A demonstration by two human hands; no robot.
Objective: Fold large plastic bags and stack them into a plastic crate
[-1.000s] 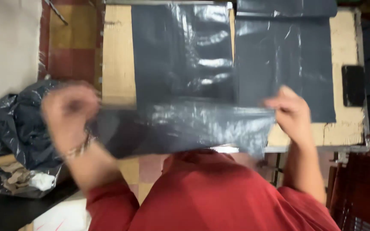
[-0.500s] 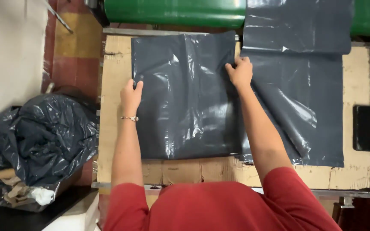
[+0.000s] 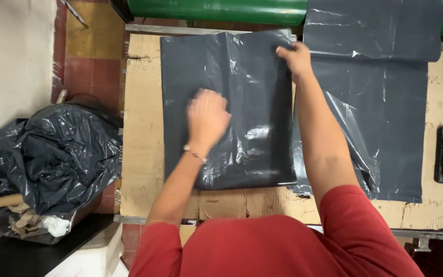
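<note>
Two hands work one dark grey plastic bag (image 3: 226, 107) lying flat on the cardboard-covered table (image 3: 142, 128), seen from the head camera. The left hand (image 3: 207, 117) rests palm down on its middle, blurred, fingers loosely together; the right hand (image 3: 296, 59) pinches the far right corner. The bag looks thin, light, limp and slippery, so it is probably best held by corners or edges. Its long axis runs away from the person, nearly square to the table edge. More grey sheet (image 3: 380, 102) lies just right, partly under it.

L hand (image 3: 208, 117) flat on grey bag (image 3: 242, 154), R hand (image 3: 296, 59) at top corner
</note>
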